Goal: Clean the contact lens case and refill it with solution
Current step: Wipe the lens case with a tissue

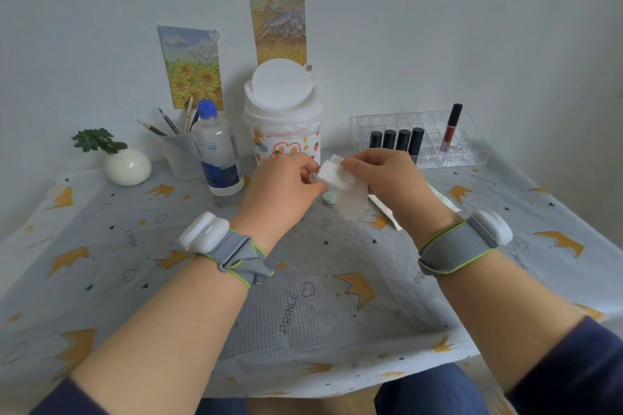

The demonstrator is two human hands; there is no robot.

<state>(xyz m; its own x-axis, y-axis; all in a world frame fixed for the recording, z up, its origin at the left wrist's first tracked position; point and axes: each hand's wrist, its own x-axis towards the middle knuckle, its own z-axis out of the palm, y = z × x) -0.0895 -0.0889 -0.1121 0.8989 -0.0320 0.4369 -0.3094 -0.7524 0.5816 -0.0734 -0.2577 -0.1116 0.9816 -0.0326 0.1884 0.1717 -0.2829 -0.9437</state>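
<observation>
1. A counter (101, 280) covered with a pale cloth printed with yellow crowns is seen from above, and two forearms with grey wrist straps reach in from the lower corners of the frame.
2. The two hands meet at the centre of the frame, raised a little above the counter.
3. The left hand (286, 185) is curled, and a small pale object is pinched at its fingertips. It is taken to be the contact lens case (313, 177), but only a sliver of it shows.
4. The right hand (381, 175) is closed on a white wipe (340, 187), which is gripped between thumb and fingers. The wipe is pressed against the case and hangs down below both hands.
5. A small round mint-green cap (328, 196) lies on the counter just below the hands, partly covered by the wipe.
6. A solution bottle (219, 152) with a blue top stands upright at centre left, near the left hand but apart from it.
7. A white lidded bin (283, 111) stands behind the hands, at the upper centre.
8. A clear organiser (468, 152) holding dark lipstick tubes is placed at the right.
9. A cup of pencils (178, 155) and a small plant in a round white vase (127, 167) are set at the left.
</observation>
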